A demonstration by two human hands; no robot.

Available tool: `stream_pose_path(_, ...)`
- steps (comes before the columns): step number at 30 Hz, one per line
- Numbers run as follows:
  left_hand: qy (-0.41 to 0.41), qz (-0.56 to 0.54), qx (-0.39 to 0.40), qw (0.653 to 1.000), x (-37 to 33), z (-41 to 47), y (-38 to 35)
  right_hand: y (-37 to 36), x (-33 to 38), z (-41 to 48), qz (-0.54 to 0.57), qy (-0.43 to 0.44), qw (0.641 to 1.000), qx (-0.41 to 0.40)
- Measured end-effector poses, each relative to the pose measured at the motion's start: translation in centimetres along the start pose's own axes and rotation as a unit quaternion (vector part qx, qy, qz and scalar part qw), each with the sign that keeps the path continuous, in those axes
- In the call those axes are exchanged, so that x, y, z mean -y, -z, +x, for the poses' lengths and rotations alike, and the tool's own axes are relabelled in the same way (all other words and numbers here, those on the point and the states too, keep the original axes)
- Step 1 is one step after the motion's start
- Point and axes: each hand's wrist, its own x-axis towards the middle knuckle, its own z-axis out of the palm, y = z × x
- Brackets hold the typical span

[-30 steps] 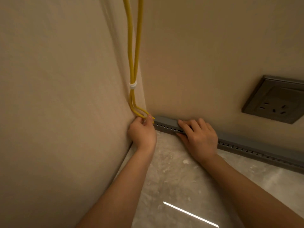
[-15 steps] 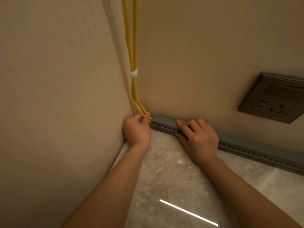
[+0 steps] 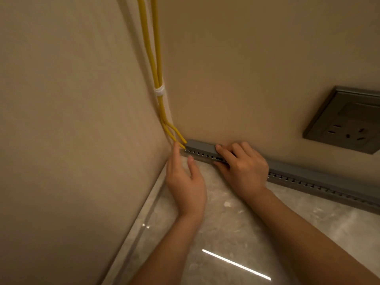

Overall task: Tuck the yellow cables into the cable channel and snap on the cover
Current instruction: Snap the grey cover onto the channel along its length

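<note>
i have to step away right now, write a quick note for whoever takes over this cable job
Left hand: open, holding nothing, fingertips by the yellow cables where they enter the channel's end in the corner.
Right hand: grips the grey cable channel just right of that end.
Done: the cables, bound by a white tie, run down the corner into the channel; the cover looks seated on top.
Left: press along the cover to confirm it is snapped; the stretch under the right hand is hidden.

L hand [image 3: 185,182] open, edge-on, fingers straight, thumb apart; R hand [image 3: 242,167] palm down, fingers bent.
</note>
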Motion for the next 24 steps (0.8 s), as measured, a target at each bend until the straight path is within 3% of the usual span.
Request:
stream_pose_path(4,-0.214,0.131,0.145,0.957,0.0,0.2,-0.2,-0.2,0.3,0.3,-0.004,-0.002,1.0,0.015)
stream_pose_path(7,-0.287,0.25,0.178,0.908,0.3,2.0,0.1,-0.3,0.4,0.6,-0.005,0.001,1.0,0.028)
stream_pose_path(17,-0.294,0.392,0.203,0.847,1.8,4.1,1.7,-1.1,1.4,1.8,0.011,0.022,0.998,0.058)
stream_pose_path(24,-0.275,0.477,0.235,0.801,1.0,3.7,1.7,0.7,0.8,0.5,0.048,0.08,0.986,0.142)
